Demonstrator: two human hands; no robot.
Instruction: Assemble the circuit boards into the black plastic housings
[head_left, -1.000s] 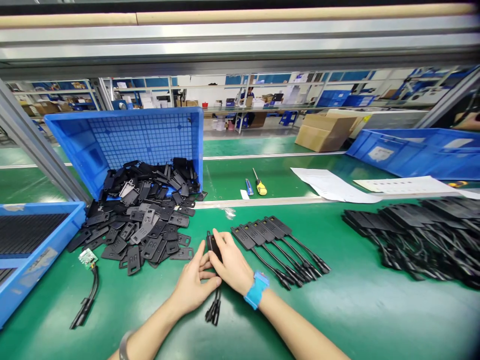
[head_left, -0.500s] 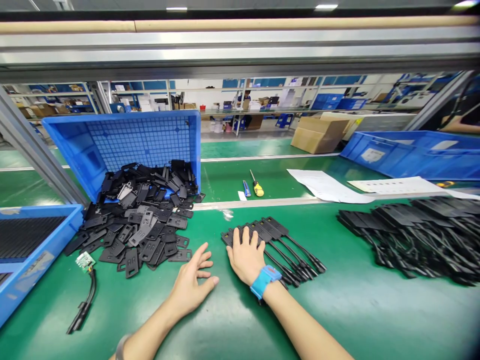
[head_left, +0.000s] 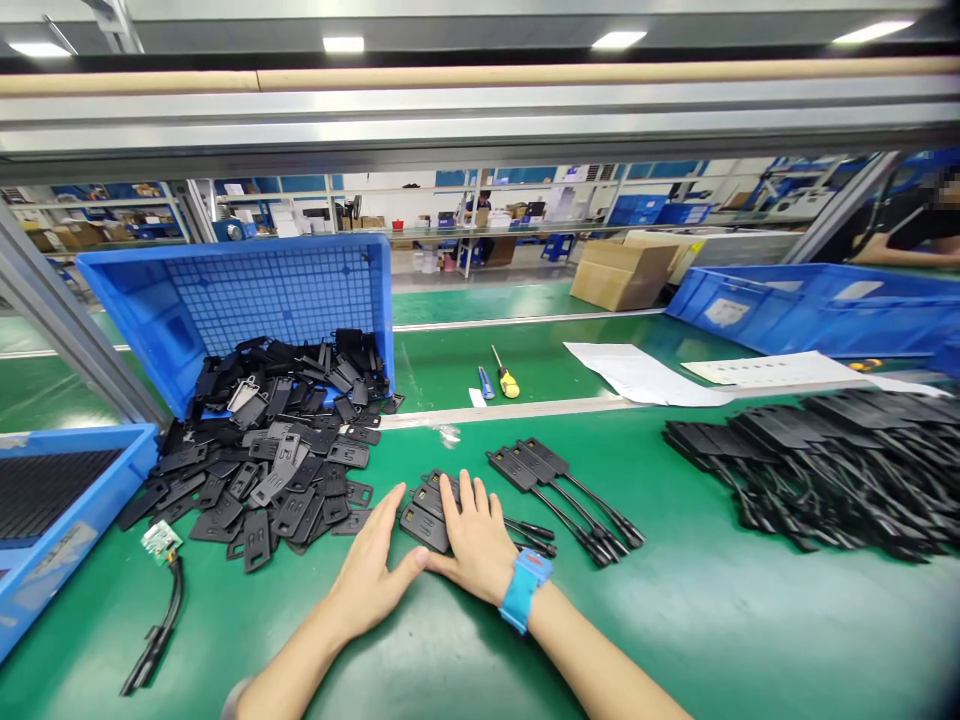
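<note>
Now my right hand [head_left: 478, 537] lay spread, ungripping, over black units [head_left: 422, 522] — shifted leftward, split from the cabled row [head_left: 531, 464]; left hand [head_left: 377, 572] unclenched beside them.

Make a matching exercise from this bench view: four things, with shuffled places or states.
1. Right hand
2. Screwdriver
3. Circuit board
4. Cardboard box

A. Left of the labelled blue bin
B. Beside the blue cutter
C. Spread over black cased units
D. Uncased, joined to black cabling

Pairs: 1-C, 2-B, 3-D, 4-A
</note>
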